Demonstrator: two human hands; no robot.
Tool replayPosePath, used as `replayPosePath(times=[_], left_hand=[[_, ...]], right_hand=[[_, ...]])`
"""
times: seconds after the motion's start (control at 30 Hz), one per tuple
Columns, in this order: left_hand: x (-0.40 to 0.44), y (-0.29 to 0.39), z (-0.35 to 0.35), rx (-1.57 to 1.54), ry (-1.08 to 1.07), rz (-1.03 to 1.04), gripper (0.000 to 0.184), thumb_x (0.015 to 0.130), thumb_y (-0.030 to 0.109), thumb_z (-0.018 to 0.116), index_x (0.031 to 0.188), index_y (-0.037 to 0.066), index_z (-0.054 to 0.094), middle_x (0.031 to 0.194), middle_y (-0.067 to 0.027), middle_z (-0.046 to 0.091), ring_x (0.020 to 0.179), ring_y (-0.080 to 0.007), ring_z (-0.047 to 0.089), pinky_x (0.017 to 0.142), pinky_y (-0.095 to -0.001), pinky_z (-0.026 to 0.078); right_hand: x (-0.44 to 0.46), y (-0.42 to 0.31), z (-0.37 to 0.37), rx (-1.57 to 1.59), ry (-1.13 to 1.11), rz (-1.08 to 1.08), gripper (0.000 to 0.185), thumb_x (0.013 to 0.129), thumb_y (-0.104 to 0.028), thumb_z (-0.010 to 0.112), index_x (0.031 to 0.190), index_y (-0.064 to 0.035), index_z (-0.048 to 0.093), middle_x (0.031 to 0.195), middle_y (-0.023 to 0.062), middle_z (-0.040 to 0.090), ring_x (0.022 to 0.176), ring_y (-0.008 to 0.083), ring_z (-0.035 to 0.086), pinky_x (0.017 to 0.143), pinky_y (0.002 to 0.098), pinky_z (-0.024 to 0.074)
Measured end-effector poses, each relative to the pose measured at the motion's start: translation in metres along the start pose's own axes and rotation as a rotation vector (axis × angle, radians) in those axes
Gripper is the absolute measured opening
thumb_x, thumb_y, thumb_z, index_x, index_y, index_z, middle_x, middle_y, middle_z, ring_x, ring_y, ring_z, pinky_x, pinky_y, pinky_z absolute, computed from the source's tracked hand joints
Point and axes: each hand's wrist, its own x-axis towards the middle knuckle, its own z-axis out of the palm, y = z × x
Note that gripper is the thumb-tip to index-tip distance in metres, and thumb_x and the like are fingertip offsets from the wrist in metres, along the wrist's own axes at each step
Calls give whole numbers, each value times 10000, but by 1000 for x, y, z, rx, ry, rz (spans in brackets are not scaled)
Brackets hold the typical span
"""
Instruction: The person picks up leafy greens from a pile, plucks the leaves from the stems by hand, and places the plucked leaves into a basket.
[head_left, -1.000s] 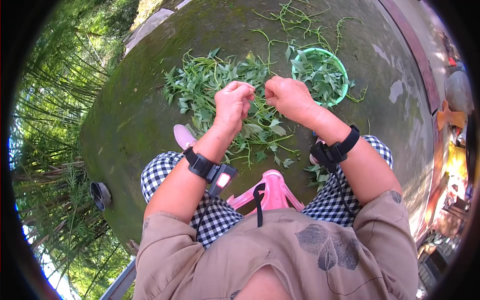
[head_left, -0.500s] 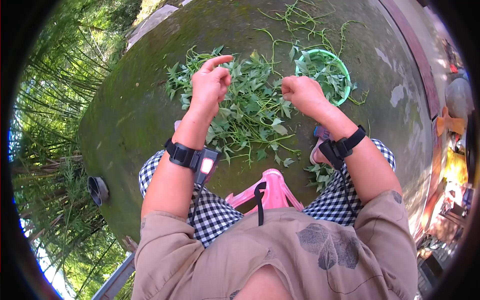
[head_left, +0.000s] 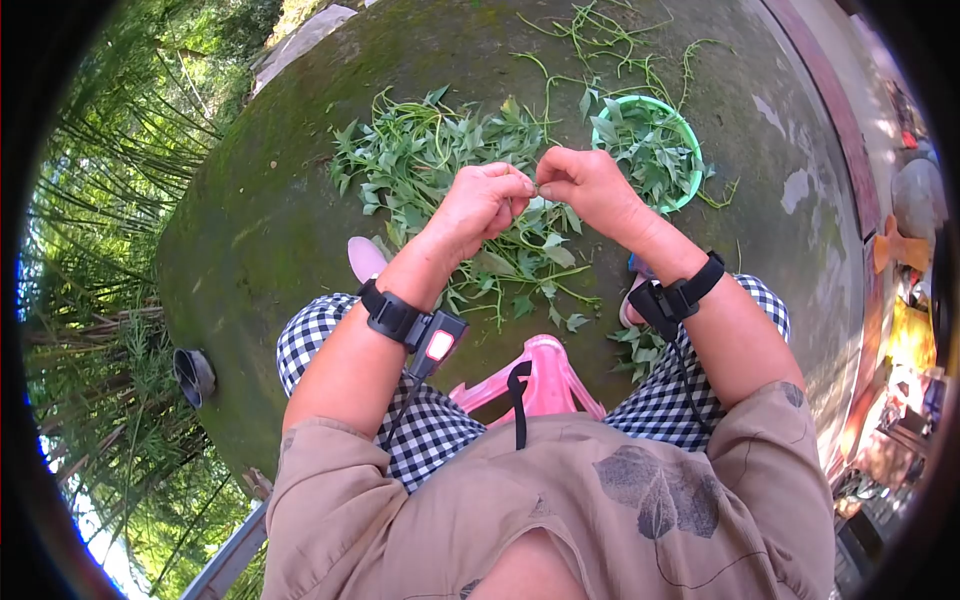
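Observation:
A heap of green leafy stems (head_left: 410,150) lies on the mossy ground before me. Over the heap, my left hand (head_left: 487,205) is closed in a pinch, its fingertips almost meeting those of my right hand (head_left: 583,187), which is pinched too. Whatever sits between the fingertips is too small to make out. Just right of my right hand stands a light green basket (head_left: 697,160) with loose leaves (head_left: 645,150) in it.
Bare vine stems (head_left: 600,40) lie beyond the basket. A pink stool (head_left: 545,375) is between my knees, with a few leaves (head_left: 640,350) near my right foot. A dark pot (head_left: 194,377) sits at the far left, by the bamboo.
My left hand swung away to the left with its forefinger stretched, then came back right and closed beside my right hand. My right hand moved slightly left since half a second ago.

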Motion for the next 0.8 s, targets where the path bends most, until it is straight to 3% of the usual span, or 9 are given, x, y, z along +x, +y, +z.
replayPosePath(times=[0.2, 0.4, 0.53, 0.8], left_hand=[[0, 0, -1, -5, -24, -10, 74, 841, 103, 639, 834, 34, 613, 639, -25, 564, 377, -30, 342, 349, -211, 218], [-2, 3, -1, -74, -47, -38, 74, 836, 92, 627, 836, 18, 626, 638, -33, 560, 379, -44, 335, 354, -214, 224], [-3, 6, -1, -113, -81, -32, 84, 821, 93, 621, 823, 10, 637, 643, -40, 561, 382, -50, 330, 359, -216, 224], [-3, 1, 2, 32, 6, -21, 81, 780, 90, 614, 764, 11, 624, 589, -32, 534, 377, -51, 347, 352, -227, 225]], right_hand=[[-2, 0, 2, 311, -81, 165, 87, 815, -11, 649, 896, -19, 619, 768, 0, 633, 699, 73, 592, 621, 244, 499], [-2, -3, -2, 377, -124, 263, 109, 827, -40, 652, 931, -22, 622, 774, -11, 624, 697, 62, 584, 616, 234, 490], [-4, 6, 6, 414, -57, 181, 92, 782, -54, 683, 858, -23, 641, 726, 8, 617, 656, 84, 557, 581, 259, 460], [-4, -2, 0, 452, -90, 205, 86, 829, -52, 649, 909, -23, 631, 773, -3, 633, 687, 70, 596, 606, 233, 489]])
